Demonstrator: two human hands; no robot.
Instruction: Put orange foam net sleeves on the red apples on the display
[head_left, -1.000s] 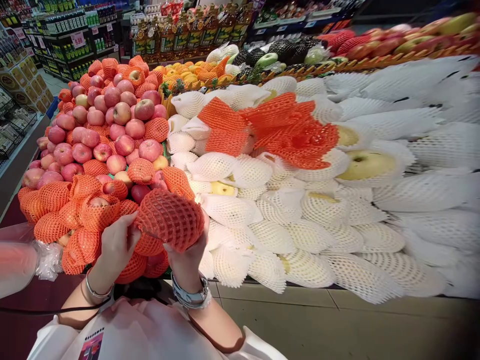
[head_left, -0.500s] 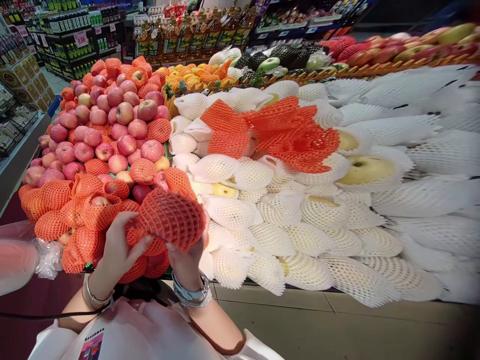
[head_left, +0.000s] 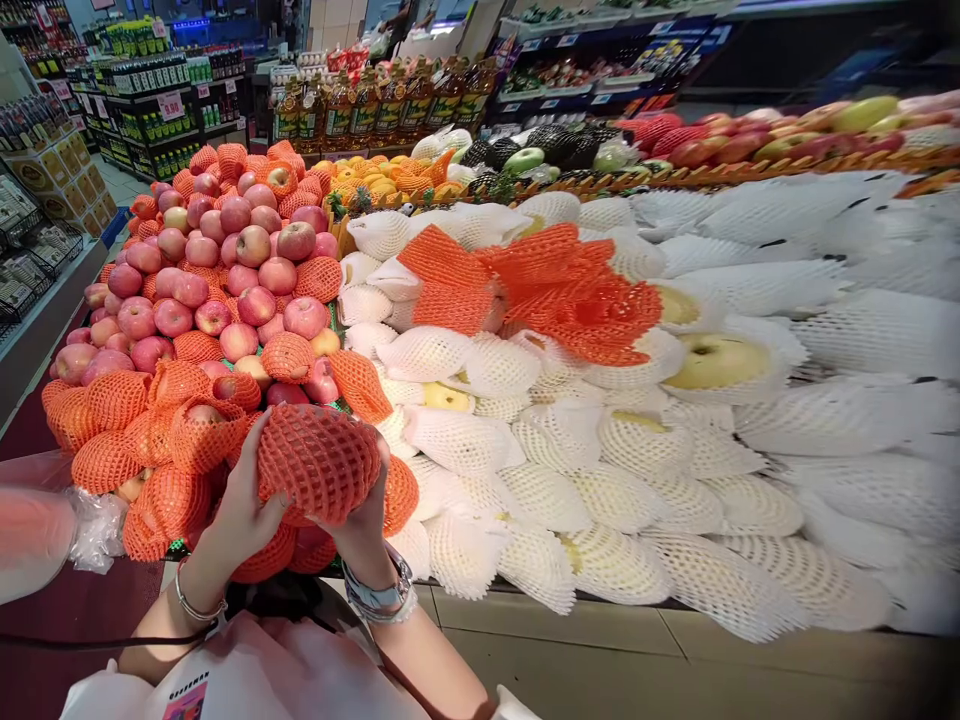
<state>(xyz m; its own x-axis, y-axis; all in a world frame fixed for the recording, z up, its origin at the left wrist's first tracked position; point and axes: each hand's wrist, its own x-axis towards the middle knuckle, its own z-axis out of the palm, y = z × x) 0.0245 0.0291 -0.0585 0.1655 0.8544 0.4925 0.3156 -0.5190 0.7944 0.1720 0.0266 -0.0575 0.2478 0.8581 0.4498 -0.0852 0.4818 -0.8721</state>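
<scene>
Between my two hands is an apple in an orange foam net (head_left: 319,462), held up over the near edge of the apple pile. My left hand (head_left: 244,505) grips its left side, thumb at the lower front. My right hand (head_left: 367,505) wraps its right end, with the fingers mostly hidden behind it. The net covers the fruit almost wholly. Other netted apples (head_left: 154,425) lie just left of and below my hands. Bare red apples (head_left: 255,245) are heaped beyond them.
Pears in white foam nets (head_left: 540,490) cover the stand to the right. Loose orange foam nets (head_left: 555,285) lie on top of them. A clear plastic bag (head_left: 45,520) is at the far left. Oil bottles (head_left: 375,105) stand at the back.
My left hand has closed in on the net's left end, and the netted apple has shifted slightly left and turned. The view has tilted up a little.
</scene>
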